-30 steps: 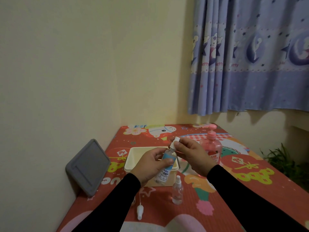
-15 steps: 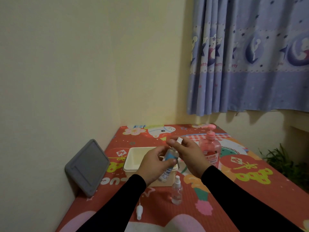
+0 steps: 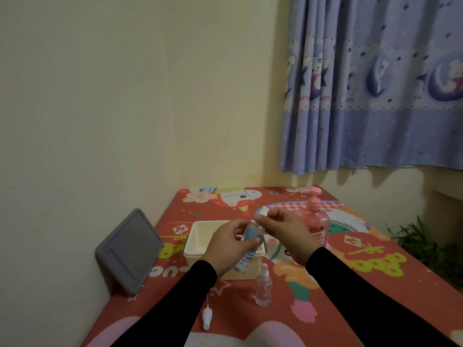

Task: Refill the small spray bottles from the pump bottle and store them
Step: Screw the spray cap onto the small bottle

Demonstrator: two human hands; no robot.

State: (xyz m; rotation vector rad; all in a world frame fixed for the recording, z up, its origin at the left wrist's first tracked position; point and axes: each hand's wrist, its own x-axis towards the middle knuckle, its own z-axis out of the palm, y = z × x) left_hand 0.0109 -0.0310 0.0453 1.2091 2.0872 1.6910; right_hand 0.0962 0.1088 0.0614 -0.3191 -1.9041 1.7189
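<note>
Change: the right hand (image 3: 283,231) has lifted the white spray cap (image 3: 264,211) slightly higher off the neck.
Left hand (image 3: 231,244): wrapped round the spray bottle (image 3: 249,242), over the tub (image 3: 200,236).
Handling: light, slick plastic; grip the body.
Right hand: pinches the cap.

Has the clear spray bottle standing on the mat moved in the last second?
No. The clear spray bottle stands where it did, just in front of the cream bin's near right corner.

"etty" on curtain (image 3: 375,96)
</note>
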